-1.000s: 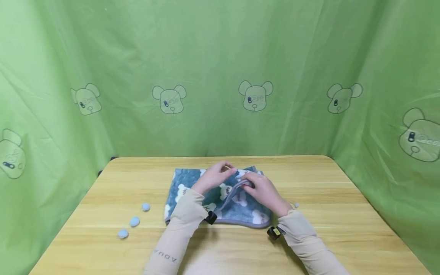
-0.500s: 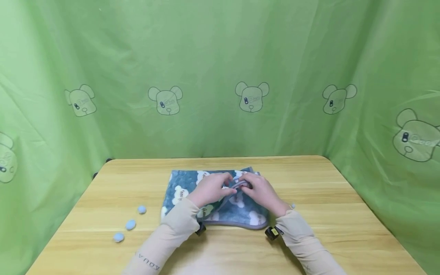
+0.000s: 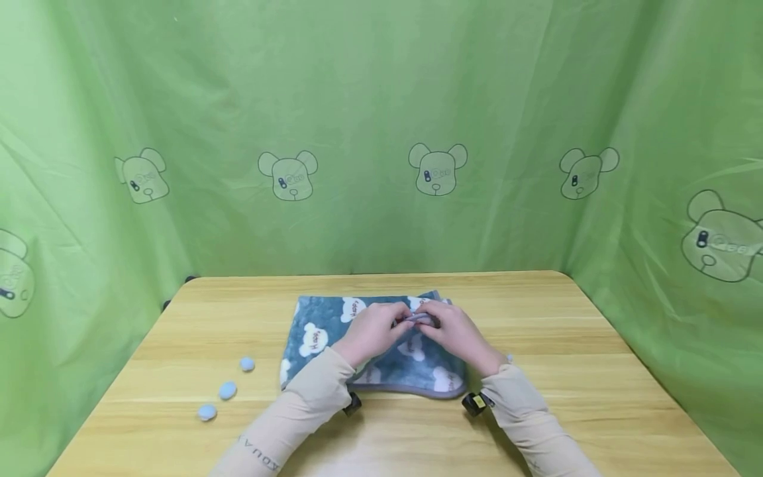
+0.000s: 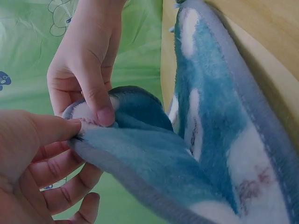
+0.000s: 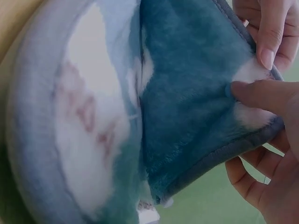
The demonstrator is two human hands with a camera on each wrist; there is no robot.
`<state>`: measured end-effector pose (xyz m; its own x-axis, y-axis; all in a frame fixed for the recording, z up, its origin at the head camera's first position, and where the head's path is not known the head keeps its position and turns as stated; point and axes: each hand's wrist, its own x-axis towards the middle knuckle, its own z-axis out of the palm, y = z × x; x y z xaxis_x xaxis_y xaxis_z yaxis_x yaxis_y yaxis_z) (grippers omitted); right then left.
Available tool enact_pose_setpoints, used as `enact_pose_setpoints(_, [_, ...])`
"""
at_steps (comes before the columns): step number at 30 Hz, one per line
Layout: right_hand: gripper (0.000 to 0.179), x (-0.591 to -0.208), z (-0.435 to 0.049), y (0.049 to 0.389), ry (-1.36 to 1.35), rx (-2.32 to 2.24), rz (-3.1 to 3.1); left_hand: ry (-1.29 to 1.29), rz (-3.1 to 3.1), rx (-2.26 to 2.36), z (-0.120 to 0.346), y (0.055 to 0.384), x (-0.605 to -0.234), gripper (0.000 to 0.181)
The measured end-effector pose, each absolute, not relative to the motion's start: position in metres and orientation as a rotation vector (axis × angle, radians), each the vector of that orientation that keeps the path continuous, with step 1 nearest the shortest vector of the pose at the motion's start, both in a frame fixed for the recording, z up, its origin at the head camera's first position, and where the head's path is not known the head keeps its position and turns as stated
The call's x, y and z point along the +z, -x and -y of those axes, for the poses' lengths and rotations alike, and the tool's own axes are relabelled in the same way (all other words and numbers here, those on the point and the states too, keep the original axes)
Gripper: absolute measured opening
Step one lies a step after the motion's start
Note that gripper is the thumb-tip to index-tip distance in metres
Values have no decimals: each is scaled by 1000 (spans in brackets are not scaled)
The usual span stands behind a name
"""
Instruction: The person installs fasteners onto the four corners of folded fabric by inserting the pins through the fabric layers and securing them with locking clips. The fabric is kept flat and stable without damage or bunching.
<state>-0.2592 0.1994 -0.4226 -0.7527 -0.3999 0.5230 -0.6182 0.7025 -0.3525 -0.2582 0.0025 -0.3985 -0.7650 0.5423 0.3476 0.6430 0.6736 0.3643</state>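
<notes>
A teal plush blanket with white bear prints and a grey bound edge lies folded on the table. Its raised edge is bunched between both hands. The left hand pinches that edge, with thumb on top and the other fingers curled loosely below, as the left wrist view shows. From the other side, the right hand pinches the same edge close to the left fingertips. Under the right thumb, a small blue round piece shows against the plush; most of it is hidden by the thumb.
Three light blue round pieces sit in a slanting row left of the blanket on the wooden table. Another small blue piece shows beside the right wrist. A green curtain encloses the back and sides.
The left hand has come down and right to the raised blanket edge and now pinches it beside the right hand. The right hand has kept its hold on the edge.
</notes>
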Motion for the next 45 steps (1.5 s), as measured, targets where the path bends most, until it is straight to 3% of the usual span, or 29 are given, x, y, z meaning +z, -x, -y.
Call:
enact_pose_setpoints(15, [35, -399, -226, 259, -685, 893, 2550, 843, 2770, -1017, 19, 275, -387, 12])
enact_pose_setpoints(27, [24, -401, -281, 254, -615, 720, 2581, 454, 2724, -1653, 55, 307, -419, 15])
enact_pose_setpoints(36, [23, -419, -338, 235, -698, 634, 2747, 333, 2803, -1525, 68, 321, -442, 12])
enact_pose_setpoints(45, [24, -434, -348, 232, -740, 695, 2999, 248, 2849, -1496, 75, 328, -446, 18])
